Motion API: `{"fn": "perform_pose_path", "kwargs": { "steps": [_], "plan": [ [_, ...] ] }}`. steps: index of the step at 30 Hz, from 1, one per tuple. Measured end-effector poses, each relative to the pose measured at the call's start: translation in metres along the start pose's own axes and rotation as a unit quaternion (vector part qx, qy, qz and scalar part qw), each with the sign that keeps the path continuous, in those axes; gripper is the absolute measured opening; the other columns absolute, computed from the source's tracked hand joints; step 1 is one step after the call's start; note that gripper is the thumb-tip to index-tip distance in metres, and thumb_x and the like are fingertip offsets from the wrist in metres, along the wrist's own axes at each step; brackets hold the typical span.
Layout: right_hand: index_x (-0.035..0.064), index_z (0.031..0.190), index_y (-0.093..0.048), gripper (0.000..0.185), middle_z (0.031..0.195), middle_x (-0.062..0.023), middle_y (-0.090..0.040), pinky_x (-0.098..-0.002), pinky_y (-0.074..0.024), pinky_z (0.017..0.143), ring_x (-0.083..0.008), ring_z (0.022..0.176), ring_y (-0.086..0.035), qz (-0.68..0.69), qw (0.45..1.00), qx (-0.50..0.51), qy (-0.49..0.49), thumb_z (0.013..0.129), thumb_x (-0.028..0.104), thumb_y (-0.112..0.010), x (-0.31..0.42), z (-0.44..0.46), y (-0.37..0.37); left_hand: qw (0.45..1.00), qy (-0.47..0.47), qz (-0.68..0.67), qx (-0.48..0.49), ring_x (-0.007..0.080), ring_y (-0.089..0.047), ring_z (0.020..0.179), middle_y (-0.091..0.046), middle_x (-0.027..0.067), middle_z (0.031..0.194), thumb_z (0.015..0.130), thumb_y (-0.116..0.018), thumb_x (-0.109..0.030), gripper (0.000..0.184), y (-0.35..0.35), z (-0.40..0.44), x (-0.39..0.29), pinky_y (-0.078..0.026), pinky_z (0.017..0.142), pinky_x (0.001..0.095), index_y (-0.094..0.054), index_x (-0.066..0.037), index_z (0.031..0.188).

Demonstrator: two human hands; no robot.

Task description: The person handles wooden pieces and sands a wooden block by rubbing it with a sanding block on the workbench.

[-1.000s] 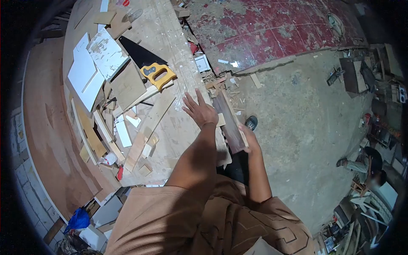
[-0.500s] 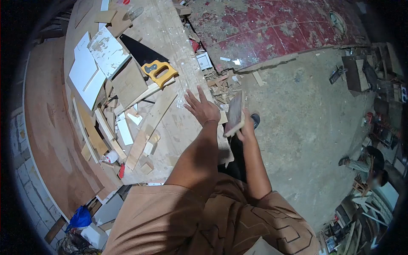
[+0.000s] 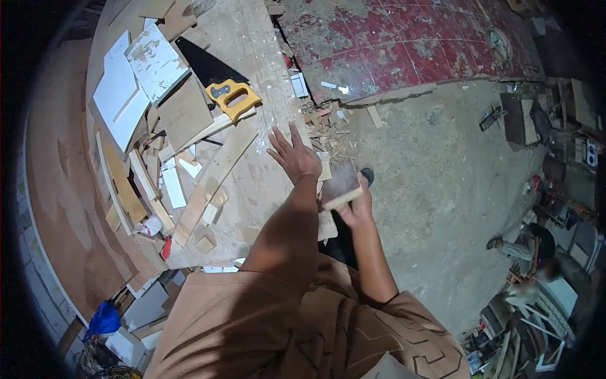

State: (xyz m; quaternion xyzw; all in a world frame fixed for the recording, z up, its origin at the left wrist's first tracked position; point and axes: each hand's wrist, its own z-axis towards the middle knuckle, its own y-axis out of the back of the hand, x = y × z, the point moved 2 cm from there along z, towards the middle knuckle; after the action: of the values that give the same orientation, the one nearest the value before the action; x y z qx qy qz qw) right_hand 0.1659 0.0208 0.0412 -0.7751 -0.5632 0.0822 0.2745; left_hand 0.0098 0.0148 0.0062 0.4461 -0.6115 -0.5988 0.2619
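Note:
My left hand [image 3: 293,159] lies with fingers spread on the pale wooden worktable [image 3: 243,199], near its right edge. Beside its heel a small light wood piece [image 3: 325,170] pokes out at the edge. My right hand [image 3: 358,207] grips a rectangular wooden block [image 3: 341,183] with a dark brown face and a pale edge, held at the table's side. Its fingers are partly hidden behind the block. Beyond my left hand rests a handsaw [image 3: 233,98] with a yellow handle and a black blade.
White panels [image 3: 123,95], a paint-smeared board [image 3: 153,63] and wood strips [image 3: 214,180] cover the table's left part. Offcuts [image 3: 328,129] litter the floor by the table edge. Another person [image 3: 533,246] sits low at the far right, near stacked scrap.
The block in my right hand has turned and tilted, so more of its dark face shows. My left hand stays spread on the table. The whole view has shifted slightly.

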Motion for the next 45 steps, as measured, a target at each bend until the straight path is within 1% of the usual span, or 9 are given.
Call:
{"fn": "perform_pose_path", "kwargs": {
  "steps": [4, 10, 20, 22, 25, 29, 35, 38, 45],
  "plan": [
    [0.002, 0.13, -0.051, 0.053, 0.122, -0.0166, -0.061, -0.0571, -0.0538, 0.086, -0.0365, 0.105, -0.063, -0.019, 0.999, -0.015, 0.038, 0.102, 0.045, -0.039, -0.004, -0.014, -0.001, 1.0, -0.015, -0.009, -0.016, 0.0427, -0.006, 0.149, -0.011, 0.0218, 0.16, 0.085, -0.055, -0.011, 0.077, 0.0, 0.001, 0.002, -0.004, 0.118, 0.0616, -0.024, -0.019, 0.155],
    [0.0015, 0.13, -0.051, 0.058, 0.124, -0.0234, -0.059, -0.0587, -0.0512, 0.089, -0.0445, 0.105, -0.06, 0.15, 0.983, 0.102, 0.041, 0.099, 0.048, -0.035, -0.023, 0.009, 0.02, 0.999, -0.006, -0.032, 0.011, 0.0428, -0.006, 0.149, -0.011, 0.022, 0.16, 0.085, -0.054, -0.012, 0.075, 0.006, 0.001, 0.001, -0.003, 0.118, 0.0622, -0.026, -0.019, 0.155],
    [0.0039, 0.124, -0.056, 0.048, 0.123, -0.0171, -0.062, -0.0566, -0.0516, 0.089, -0.0377, 0.108, -0.061, 0.166, 0.977, 0.123, 0.056, 0.101, 0.04, -0.034, -0.022, 0.009, 0.01, 0.999, -0.014, -0.033, 0.001, 0.0435, -0.006, 0.149, -0.009, 0.0224, 0.161, 0.085, -0.054, -0.013, 0.075, 0.004, 0.001, 0.002, -0.004, 0.118, 0.0622, -0.026, -0.018, 0.155],
    [0.0032, 0.124, -0.056, 0.049, 0.121, -0.0176, -0.062, -0.0555, -0.0518, 0.091, -0.0377, 0.109, -0.061, 0.086, 0.993, -0.023, 0.077, 0.102, 0.04, -0.033, -0.017, -0.006, -0.001, 0.999, -0.001, 0.019, 0.042, 0.0418, -0.004, 0.15, -0.005, 0.0222, 0.162, 0.087, -0.055, -0.021, 0.078, 0.003, 0.002, 0.003, 0.0, 0.119, 0.0593, -0.02, -0.018, 0.157],
    [0.0042, 0.122, -0.055, 0.048, 0.116, -0.0152, -0.063, -0.0512, -0.0538, 0.088, -0.0324, 0.102, -0.064, 0.039, 0.997, 0.028, 0.056, 0.103, 0.043, -0.032, -0.008, -0.04, -0.019, 1.0, -0.017, -0.016, 0.004, 0.0442, -0.007, 0.148, -0.012, 0.0232, 0.16, 0.085, -0.054, -0.014, 0.075, 0.005, 0.001, 0.003, -0.005, 0.117, 0.0631, -0.027, -0.016, 0.155],
    [0.003, 0.122, -0.054, 0.049, 0.113, -0.0161, -0.064, -0.0507, -0.0548, 0.087, -0.0342, 0.098, -0.065, 0.035, 0.998, -0.001, 0.059, 0.103, 0.043, -0.033, -0.003, -0.005, -0.007, 1.0, -0.016, -0.023, -0.005, 0.0442, -0.007, 0.149, -0.012, 0.023, 0.16, 0.085, -0.054, -0.013, 0.075, 0.002, 0.002, 0.004, -0.005, 0.117, 0.063, -0.027, -0.016, 0.155],
    [0.0, 0.134, -0.049, 0.055, 0.119, -0.0198, -0.062, -0.0493, -0.0552, 0.089, -0.0374, 0.103, -0.065, 0.018, 0.995, 0.099, 0.025, 0.103, 0.044, -0.036, -0.007, -0.019, 0.014, 1.0, -0.013, -0.016, 0.003, 0.0431, -0.007, 0.149, -0.011, 0.0226, 0.16, 0.084, -0.055, -0.014, 0.078, 0.002, 0.001, 0.002, -0.003, 0.118, 0.0622, -0.025, -0.017, 0.155],
    [0.0016, 0.132, -0.05, 0.053, 0.119, -0.0169, -0.063, -0.0465, -0.0551, 0.089, -0.0318, 0.102, -0.065, -0.074, 0.993, -0.072, 0.049, 0.102, 0.044, -0.04, -0.003, -0.04, -0.009, 1.0, -0.015, -0.004, -0.001, 0.0424, -0.005, 0.149, -0.01, 0.022, 0.16, 0.084, -0.055, -0.015, 0.079, 0.0, 0.002, 0.003, -0.001, 0.118, 0.0613, -0.023, -0.017, 0.156],
    [0.0015, 0.122, -0.056, 0.05, 0.106, -0.0147, -0.065, -0.0434, -0.0576, 0.078, -0.0289, 0.092, -0.067, -0.117, 0.993, -0.012, 0.02, 0.098, 0.045, -0.05, 0.005, 0.001, 0.006, 1.0, -0.011, 0.001, 0.006, 0.042, -0.004, 0.15, -0.008, 0.0212, 0.161, 0.085, -0.055, -0.015, 0.078, 0.001, 0.004, 0.002, -0.001, 0.118, 0.0607, -0.023, -0.017, 0.156]
  ]
}}
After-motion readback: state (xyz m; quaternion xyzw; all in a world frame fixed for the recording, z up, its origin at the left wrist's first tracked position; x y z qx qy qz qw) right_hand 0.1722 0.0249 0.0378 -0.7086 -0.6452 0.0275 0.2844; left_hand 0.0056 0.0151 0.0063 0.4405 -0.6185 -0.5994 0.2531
